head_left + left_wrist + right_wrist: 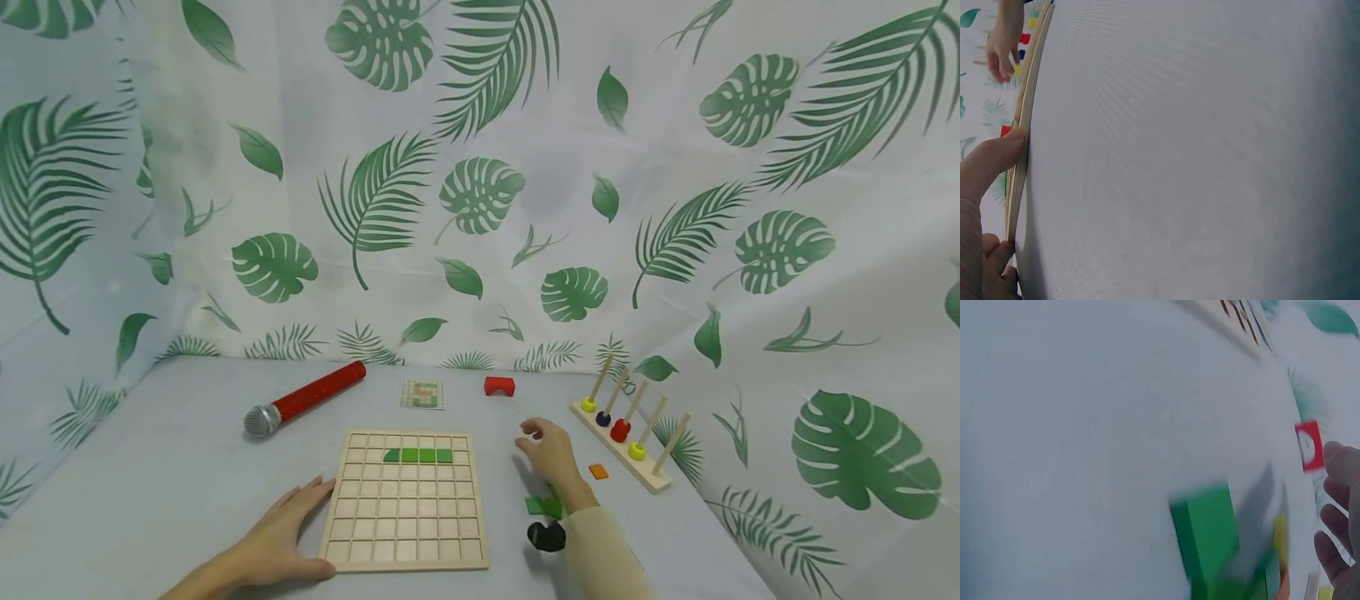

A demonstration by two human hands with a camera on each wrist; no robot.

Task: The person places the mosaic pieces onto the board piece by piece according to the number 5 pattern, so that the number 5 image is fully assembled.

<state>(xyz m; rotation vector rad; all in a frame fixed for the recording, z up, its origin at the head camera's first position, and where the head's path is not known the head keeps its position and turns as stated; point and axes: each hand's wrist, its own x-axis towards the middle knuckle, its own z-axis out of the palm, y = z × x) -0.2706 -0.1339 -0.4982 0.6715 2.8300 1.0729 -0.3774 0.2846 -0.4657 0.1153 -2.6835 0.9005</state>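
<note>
A wooden grid board (405,529) lies flat in front of me. Near its top, a row of several green tiles (427,456) fills some squares; the leftmost has a curved edge. My left hand (273,542) rests at the board's left side, thumb by the near corner and fingers spread along the edge. In the left wrist view its thumb (994,159) touches the board's rim. Right of the board, my right hand (553,457) hovers with loosely bent fingers and holds nothing. Green blocks (1207,531) lie below it, partly hidden by the wrist in the head view.
A red microphone (318,393) lies at the back left. Behind the board are a small pattern card (422,393) and a red arch block (499,386). On the right stands a wooden peg rack (622,446) with coloured beads, with an orange tile (597,472) beside it.
</note>
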